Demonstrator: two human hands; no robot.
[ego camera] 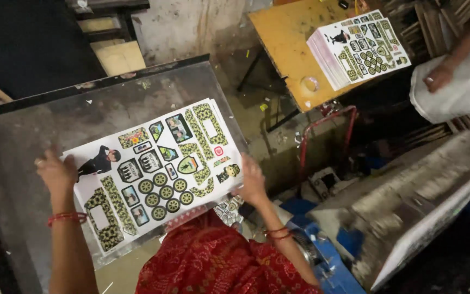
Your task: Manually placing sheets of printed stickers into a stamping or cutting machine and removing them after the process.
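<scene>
My red patterned garment [213, 261] fills the bottom centre. Above it, my left hand [56, 173] and right hand [251, 182] grasp opposite edges of a printed sticker sheet [156, 169] on the grey bench [39, 120].

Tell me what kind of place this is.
Probably a small print or die-cutting workshop. Both hands, left hand and right hand, hold a printed cut-out sheet on a worn metal plate; a stack of matching sheets sits on a yellow table beside grimy machinery.
</scene>
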